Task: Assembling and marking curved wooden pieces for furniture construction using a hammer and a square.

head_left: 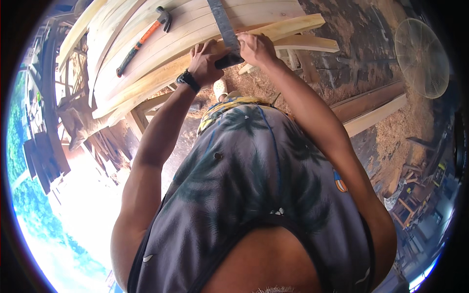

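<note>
A try square with a long grey metal blade (pixel 222 22) and a dark stock lies across light wooden boards (pixel 190 24). The stock hangs against the near edge of the nearest board. My left hand (pixel 205 63), with a black watch on its wrist, grips the square where blade and stock meet. My right hand (pixel 256 49) rests against the blade's right side at the board edge. Its fingers are curled in a pinch, and whatever they hold is hidden. To the left, a claw hammer (pixel 141 44) with an orange and black handle lies on the boards.
Loose timber ends (pixel 312 43) stick out to the right of the boards. A round fan (pixel 422 58) stands at the far right. Long beams (pixel 373 112) lie on the ground among sawdust. Scrap wood (pixel 93 112) is piled at the left.
</note>
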The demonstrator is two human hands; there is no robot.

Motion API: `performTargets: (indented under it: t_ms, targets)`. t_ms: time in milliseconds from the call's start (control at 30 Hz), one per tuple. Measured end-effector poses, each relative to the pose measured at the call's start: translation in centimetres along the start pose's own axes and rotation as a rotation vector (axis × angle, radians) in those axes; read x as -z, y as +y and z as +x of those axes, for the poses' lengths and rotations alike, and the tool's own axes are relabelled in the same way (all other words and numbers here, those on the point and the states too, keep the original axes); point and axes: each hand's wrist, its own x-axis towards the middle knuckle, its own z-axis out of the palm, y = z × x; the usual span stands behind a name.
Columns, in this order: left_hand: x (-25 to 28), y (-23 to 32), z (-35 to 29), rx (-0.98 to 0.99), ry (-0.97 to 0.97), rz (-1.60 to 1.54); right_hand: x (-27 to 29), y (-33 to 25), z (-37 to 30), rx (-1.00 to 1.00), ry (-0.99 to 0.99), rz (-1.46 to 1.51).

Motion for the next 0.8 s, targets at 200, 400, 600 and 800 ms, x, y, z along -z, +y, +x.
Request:
performTargets:
  t_ms: [200, 400, 600, 800]
  targets:
    - [0.0, -1.0, -0.8, 0.008, 0.022, 0.024, 5.6, -1.8, -4.9, 0.052, -0.219, 0.019]
    - [-0.8, -1.3, -1.4, -0.044, 0.103, 0.103, 3.8, -0.1, -8.5, -0.14, -0.296, -0.128]
    - [0.1, 1.0, -4.1, -0.1, 0.13, 0.134, 5.1, 3.5, -12.7, -0.22, -0.388, -0.069]
    - [2.1, 5.1, -7.2, 0.067, 0.157, -0.159, 5.4, 3.2, -13.7, -0.174, -0.399, -0.046]
